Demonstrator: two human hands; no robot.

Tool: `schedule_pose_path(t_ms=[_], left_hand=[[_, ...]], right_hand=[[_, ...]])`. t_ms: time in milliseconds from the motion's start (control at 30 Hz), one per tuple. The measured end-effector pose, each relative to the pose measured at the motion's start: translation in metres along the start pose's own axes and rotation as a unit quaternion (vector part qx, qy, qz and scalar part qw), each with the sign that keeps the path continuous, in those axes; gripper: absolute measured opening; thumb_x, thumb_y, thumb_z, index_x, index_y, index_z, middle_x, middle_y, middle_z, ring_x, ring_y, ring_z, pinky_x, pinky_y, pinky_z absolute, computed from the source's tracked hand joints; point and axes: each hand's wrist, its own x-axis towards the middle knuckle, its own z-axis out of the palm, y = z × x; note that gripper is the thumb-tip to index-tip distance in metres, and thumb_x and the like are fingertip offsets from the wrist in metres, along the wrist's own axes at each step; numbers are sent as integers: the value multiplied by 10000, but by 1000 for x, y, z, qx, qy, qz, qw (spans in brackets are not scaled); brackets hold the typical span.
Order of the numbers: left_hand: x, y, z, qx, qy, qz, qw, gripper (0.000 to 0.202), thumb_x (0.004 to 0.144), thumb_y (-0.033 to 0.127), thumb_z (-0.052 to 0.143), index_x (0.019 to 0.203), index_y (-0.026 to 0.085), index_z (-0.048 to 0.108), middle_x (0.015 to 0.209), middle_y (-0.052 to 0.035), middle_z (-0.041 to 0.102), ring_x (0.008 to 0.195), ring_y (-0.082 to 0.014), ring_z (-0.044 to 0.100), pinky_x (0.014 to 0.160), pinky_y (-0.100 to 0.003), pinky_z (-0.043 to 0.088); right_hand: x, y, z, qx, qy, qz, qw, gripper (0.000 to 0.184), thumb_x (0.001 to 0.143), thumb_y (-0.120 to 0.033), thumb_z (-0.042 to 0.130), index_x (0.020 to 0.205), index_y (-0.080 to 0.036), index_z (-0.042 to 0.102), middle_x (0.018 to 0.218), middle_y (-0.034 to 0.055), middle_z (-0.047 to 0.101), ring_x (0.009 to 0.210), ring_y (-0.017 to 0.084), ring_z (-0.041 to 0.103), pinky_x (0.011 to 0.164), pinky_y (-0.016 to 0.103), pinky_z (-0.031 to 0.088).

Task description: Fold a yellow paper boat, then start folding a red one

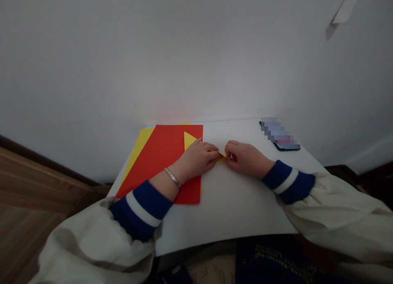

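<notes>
Yellow paper (188,142), with a pointed corner, lies on the white table (239,210), partly over a red sheet (153,169) and reaching past its right edge. Left hand (201,156) rests across the paper's middle, fingers extended together; whether thumb and forefinger pinch it cannot be told. Right hand (245,157) has its fingers curled in, the tips closed on the paper's right end, which is slightly raised. Risk, in my judgement: a crooked crease, should the left hand let the paper slip while the right pulls; a tear, should the pull be sharp. The loose red sheet, above another yellow sheet (135,153), could slide under forearm pressure. Phone (280,134) lies beyond the right hand, well apart, and seems no hazard
</notes>
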Motion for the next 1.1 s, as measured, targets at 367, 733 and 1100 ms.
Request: schedule_pose_path(t_ms=[367, 733, 1100], left_hand=[[2, 1, 1, 14, -12, -13, 1000, 203, 892, 236, 528, 1026, 151, 655, 1165, -63, 659, 1031, -205, 609, 1024, -429, 401], [2, -1, 2, 8, -13, -61, 998, 196, 899, 235, 510, 995, 132, 647, 1043, -91, 672, 972, -208, 629, 854, -333, 509], [3, -2, 4, -8, -24, -89, 996, 204, 894, 240, 512, 1034, 138, 621, 1008, -96, 663, 991, -206, 615, 854, -332, 503]], right_hand=[[1, 1, -1, -17, 2, 16, 1000, 49, 758, -173, 531, 803, -181, 514, 791, 13, 550, 654, 125, 456, 604, 249, 309], [-5, -5, -14, -161, -36, -128, 978, 234, 911, -289, 456, 866, -198, 666, 796, 37, 692, 592, 125, 529, 549, 294, 222], [-3, -8, -14, -192, -81, -56, 976, 281, 931, -279, 413, 897, -192, 678, 825, 56, 692, 607, 125, 550, 522, 283, 207]])
